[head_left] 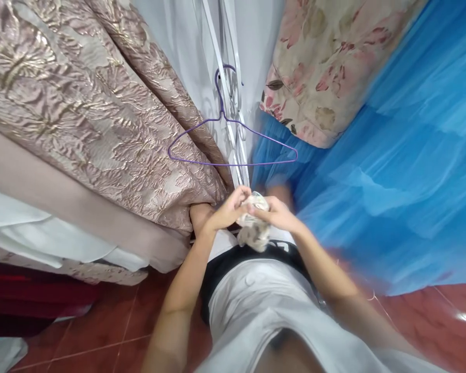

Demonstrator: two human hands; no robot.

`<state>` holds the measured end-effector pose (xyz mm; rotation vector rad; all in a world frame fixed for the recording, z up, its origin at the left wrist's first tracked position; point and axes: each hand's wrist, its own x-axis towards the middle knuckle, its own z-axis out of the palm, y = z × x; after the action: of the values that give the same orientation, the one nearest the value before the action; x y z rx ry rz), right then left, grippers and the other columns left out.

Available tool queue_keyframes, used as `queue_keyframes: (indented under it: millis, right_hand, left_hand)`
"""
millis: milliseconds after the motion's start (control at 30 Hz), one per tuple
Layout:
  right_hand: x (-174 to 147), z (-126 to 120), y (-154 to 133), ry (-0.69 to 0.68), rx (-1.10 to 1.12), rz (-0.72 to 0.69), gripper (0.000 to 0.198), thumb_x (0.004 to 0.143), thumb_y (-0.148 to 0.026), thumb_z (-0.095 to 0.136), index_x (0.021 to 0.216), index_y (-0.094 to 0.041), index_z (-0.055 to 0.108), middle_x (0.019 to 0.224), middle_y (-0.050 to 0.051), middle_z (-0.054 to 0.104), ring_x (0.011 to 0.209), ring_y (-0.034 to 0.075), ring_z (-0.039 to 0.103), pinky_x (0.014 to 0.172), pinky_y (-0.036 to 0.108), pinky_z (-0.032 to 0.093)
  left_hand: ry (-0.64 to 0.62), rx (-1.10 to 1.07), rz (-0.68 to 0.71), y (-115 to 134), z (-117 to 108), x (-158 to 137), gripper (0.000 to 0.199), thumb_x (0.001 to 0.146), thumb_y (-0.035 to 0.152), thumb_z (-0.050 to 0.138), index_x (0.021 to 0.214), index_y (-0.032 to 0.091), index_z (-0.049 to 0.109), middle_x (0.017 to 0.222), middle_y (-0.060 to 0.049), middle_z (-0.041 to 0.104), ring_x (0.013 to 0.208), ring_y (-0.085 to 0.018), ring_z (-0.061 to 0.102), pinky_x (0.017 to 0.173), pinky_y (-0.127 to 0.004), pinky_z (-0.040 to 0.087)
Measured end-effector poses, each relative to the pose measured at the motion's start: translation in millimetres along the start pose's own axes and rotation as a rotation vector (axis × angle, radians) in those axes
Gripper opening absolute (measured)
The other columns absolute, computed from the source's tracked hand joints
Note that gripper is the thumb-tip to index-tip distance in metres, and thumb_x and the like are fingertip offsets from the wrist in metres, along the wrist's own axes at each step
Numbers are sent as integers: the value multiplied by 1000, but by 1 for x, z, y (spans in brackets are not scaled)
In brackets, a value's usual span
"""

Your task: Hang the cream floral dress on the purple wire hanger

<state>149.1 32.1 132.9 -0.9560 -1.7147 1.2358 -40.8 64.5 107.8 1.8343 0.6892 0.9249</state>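
Both of my hands meet in front of my waist around a bunched whitish cloth with grey patches. My left hand is closed on its left side, thumb and fingers pinching the fabric. On the other side my right hand grips the same cloth, its thumb pressed on top. The cloth's lower end hangs crumpled below my fingers; what kind of item it is I cannot make out. Just beyond my hands a purple clothes hanger hangs bare among white straps.
A pink-gold brocade garment hangs close on the left, with pale and dark red fabrics below it. To the right hang a floral cloth and a blue tulle garment. Red floor tiles lie underneath.
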Motion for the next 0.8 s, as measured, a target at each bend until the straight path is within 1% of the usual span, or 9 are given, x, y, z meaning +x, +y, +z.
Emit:
queue_keyframes:
  millis: [100,167,267,367,467,533,600,700,800]
  right_hand:
    - [-17,-30,-11,44,-12,-63,30,77,-42,74,69,-14,65,60,-2,53,55,11,43,52,23,34]
    - [-24,-49,-14,95,-23,-127,27,75,-39,74,67,-14,67,59,-2,54,54,11,44,51,23,33]
    - [-19,-81,-9,208,-60,-247,27,73,-40,74,65,-15,69,61,1,59,56,13,48,52,25,35]
    - [6,-119,2,465,-132,-381,26,68,-40,76,61,-18,66,60,0,58,56,14,47,53,26,36]
    - [49,-156,7,692,-158,-432,29,63,-46,77,60,-21,63,60,0,56,58,15,48,53,28,39]
    - [81,-169,3,662,-160,-422,30,65,-48,76,65,-21,63,63,0,57,60,16,50,56,29,42]
    - [111,-168,-6,556,-154,-419,30,71,-48,75,69,-21,62,64,-2,55,60,15,50,59,28,44]
    - [142,-146,-24,363,-123,-411,27,82,-43,72,77,-18,64,69,-2,57,65,13,52,65,26,46]
    - [151,-119,-40,166,-87,-331,22,87,-36,70,81,-15,67,72,-1,60,69,12,52,66,24,44]
  left_hand:
    - [-284,-42,-115,-28,24,-25,65,82,59,75,128,18,56,121,-11,68,109,-25,66,94,-31,54]
    - [-392,56,-190,-42,35,-37,53,86,54,72,122,16,64,118,-10,71,108,-25,66,98,-33,52]
    - [-283,295,-245,-53,25,-40,41,96,51,56,104,14,70,102,-8,74,93,-23,66,87,-31,52]
    - [-93,513,-277,-53,-12,-34,43,97,52,51,93,14,71,87,-4,72,78,-19,62,73,-27,49]
    - [-8,548,-272,-42,-44,-33,44,97,53,51,96,15,73,86,-3,72,77,-19,61,73,-26,48]
    - [43,482,-238,-31,-55,-37,43,95,52,55,106,15,73,96,-4,74,84,-21,63,78,-27,50]
    - [132,411,-206,-18,-63,-44,43,89,51,62,109,14,72,100,-5,74,88,-22,64,80,-29,51]
    - [312,414,-168,-2,-82,-56,34,81,44,68,96,14,69,92,-5,70,86,-22,63,78,-28,51]
    - [422,622,-148,5,-117,-66,17,78,32,61,84,16,63,82,-2,64,79,-19,59,74,-27,46]
